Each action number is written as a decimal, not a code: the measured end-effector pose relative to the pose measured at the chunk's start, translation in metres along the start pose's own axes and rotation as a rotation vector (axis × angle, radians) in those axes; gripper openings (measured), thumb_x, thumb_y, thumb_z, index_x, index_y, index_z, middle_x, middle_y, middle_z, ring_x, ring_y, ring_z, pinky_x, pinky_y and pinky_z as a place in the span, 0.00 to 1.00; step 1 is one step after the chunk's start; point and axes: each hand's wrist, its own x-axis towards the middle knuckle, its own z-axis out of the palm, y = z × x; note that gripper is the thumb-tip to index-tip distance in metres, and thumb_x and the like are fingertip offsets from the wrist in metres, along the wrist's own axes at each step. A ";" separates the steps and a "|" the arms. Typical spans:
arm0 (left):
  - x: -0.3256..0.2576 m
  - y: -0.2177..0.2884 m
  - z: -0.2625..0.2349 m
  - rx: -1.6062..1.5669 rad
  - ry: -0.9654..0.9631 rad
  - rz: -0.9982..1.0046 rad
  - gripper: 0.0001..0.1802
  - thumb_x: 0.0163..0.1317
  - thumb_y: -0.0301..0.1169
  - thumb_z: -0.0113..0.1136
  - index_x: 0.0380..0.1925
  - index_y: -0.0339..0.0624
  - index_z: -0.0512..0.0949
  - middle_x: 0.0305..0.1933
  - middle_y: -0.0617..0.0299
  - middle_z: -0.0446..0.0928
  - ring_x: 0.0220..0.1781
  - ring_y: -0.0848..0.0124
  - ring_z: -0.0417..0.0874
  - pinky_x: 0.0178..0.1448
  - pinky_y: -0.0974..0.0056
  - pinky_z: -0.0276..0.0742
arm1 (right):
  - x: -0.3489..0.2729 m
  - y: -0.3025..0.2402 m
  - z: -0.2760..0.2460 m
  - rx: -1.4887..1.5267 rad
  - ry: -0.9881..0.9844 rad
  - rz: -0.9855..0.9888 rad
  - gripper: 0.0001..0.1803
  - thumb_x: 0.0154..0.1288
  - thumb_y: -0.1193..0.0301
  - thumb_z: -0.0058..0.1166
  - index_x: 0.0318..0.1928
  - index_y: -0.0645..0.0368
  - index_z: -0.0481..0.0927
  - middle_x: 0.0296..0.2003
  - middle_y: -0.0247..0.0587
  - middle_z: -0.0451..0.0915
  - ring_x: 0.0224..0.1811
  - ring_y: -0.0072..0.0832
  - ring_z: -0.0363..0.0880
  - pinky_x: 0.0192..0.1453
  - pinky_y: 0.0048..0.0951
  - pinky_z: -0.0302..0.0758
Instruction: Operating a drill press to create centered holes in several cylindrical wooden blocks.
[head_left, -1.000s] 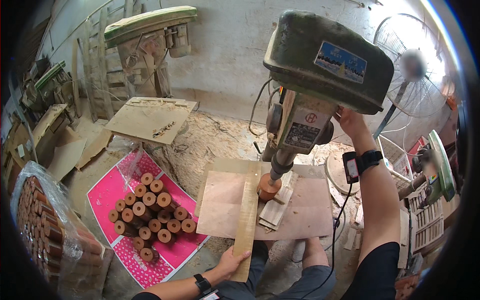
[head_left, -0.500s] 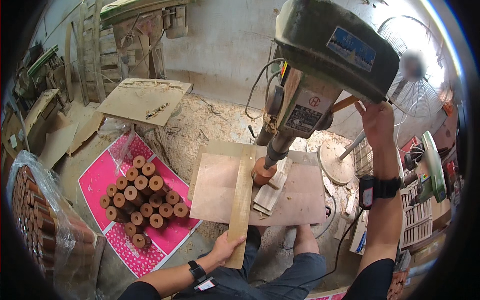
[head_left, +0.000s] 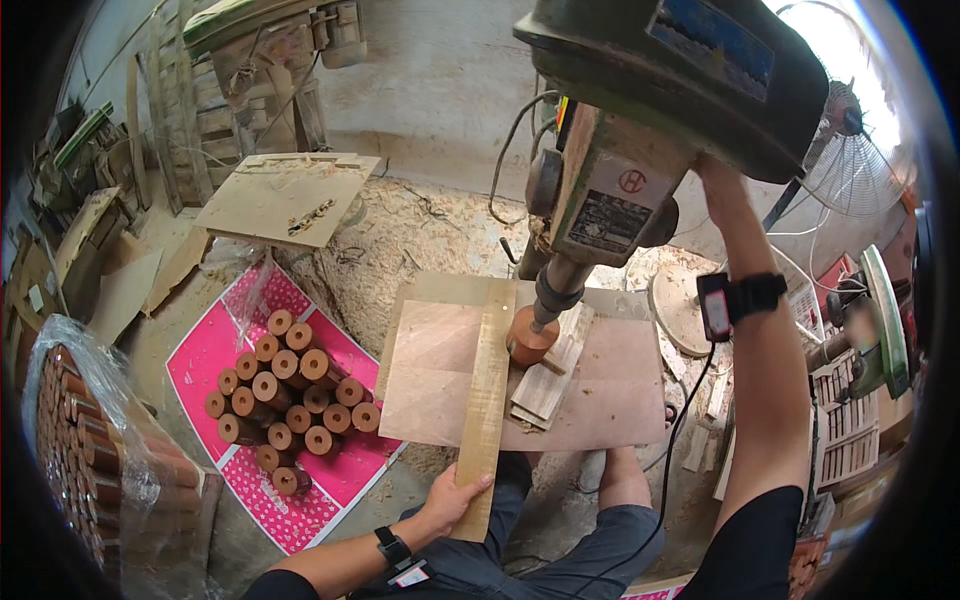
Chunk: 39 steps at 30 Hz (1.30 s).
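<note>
My left hand [head_left: 455, 500] grips the near end of a long flat wooden strip [head_left: 484, 405], thumb on top. The strip lies across the worktable [head_left: 425, 350] and its far part runs beside a reddish-brown wooden cylinder [head_left: 531, 338]. A drill press [head_left: 615, 180] stands over the table, with its chuck [head_left: 560, 287] right above the cylinder and the bit at the cylinder's top. Pale wooden slats [head_left: 552, 385] lie against the cylinder's right side. My right hand [head_left: 718, 180] is raised at the right side of the drill press head, which hides its fingers.
Several bored brown cylinders [head_left: 290, 365] stand on a pink sheet [head_left: 345, 487] on the floor at left. Plastic-wrapped stacked cylinders [head_left: 110, 460] are farther left. A board [head_left: 285, 195] with shavings, a fan [head_left: 850, 160] and a cable [head_left: 680, 430] are also around.
My right hand has moved up and slightly left, and its fingers have gone behind the machine head. The view has shifted a little; my left hand keeps its hold on the wooden strip.
</note>
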 end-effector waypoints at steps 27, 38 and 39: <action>0.004 -0.007 -0.003 0.005 0.005 0.045 0.22 0.61 0.36 0.68 0.50 0.35 0.73 0.43 0.59 0.80 0.42 0.74 0.80 0.47 0.67 0.78 | -0.219 -0.138 -0.025 -0.969 -0.282 0.040 0.16 0.71 0.63 0.51 0.45 0.65 0.80 0.24 0.47 0.74 0.24 0.39 0.72 0.31 0.38 0.68; 0.004 -0.009 -0.006 0.096 0.001 0.062 0.24 0.61 0.39 0.68 0.49 0.34 0.73 0.43 0.58 0.80 0.43 0.74 0.80 0.47 0.67 0.78 | -0.058 -0.109 -0.011 -0.115 0.166 0.065 0.12 0.70 0.66 0.47 0.45 0.62 0.77 0.27 0.34 0.79 0.22 0.17 0.70 0.26 0.20 0.66; 0.003 -0.010 -0.007 0.106 0.015 0.074 0.24 0.61 0.39 0.68 0.49 0.34 0.73 0.43 0.58 0.80 0.43 0.74 0.80 0.47 0.67 0.78 | -0.050 -0.098 -0.006 -0.116 0.118 0.119 0.13 0.70 0.67 0.47 0.47 0.62 0.76 0.31 0.35 0.80 0.25 0.19 0.73 0.29 0.22 0.69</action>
